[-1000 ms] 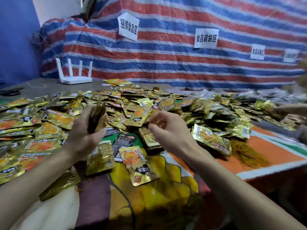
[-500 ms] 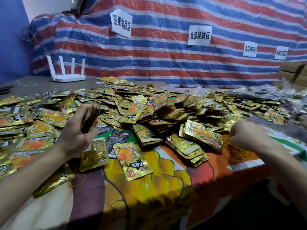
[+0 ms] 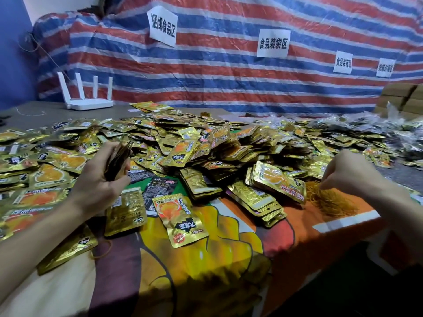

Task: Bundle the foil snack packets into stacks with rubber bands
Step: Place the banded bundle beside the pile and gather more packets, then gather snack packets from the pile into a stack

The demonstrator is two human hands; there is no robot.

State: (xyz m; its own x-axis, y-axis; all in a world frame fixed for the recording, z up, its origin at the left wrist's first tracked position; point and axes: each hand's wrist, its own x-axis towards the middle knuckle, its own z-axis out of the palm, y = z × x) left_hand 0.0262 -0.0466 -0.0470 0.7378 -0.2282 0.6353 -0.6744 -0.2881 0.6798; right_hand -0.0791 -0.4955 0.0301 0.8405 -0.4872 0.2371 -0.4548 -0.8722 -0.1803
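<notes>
Our right fingertips are pinching into the rubber bands; our left hand is clamping an unbanded stack of packets. Left of the bands, finished-looking stacks are lying beside a huge loose heap, so we are judging most work remains.

Gold packets; red-blue-white striped tarp.

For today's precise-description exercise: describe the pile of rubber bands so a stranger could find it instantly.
Start at the big heap of gold packets and go to its right edge. There the right hand reaches into the rubber bands, a tangle of thin orange-brown loops, not flat or shiny like the foil.
</notes>
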